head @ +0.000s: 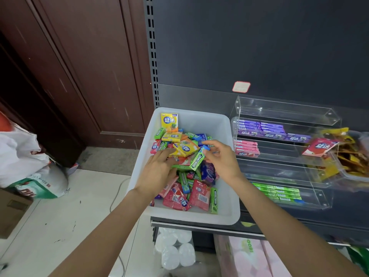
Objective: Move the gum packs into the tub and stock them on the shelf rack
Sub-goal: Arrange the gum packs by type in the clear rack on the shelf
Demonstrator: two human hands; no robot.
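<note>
The left hand (157,168) covers the gum packs (191,186) beneath its palm, its fingertips blurred. Right of the right hand (221,158), a red pouch (319,146) and a heap of yellow wrappers (347,154) are smeared, the heap cut by the edge. Print on the rack's (283,116) purple packs (261,126) is too small to read.

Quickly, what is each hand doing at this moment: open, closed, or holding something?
Left hand: open, fingers spread flat on the gum packs in the white plastic tub.
Right hand: holding a green Doublemint gum pack by its end.
</note>
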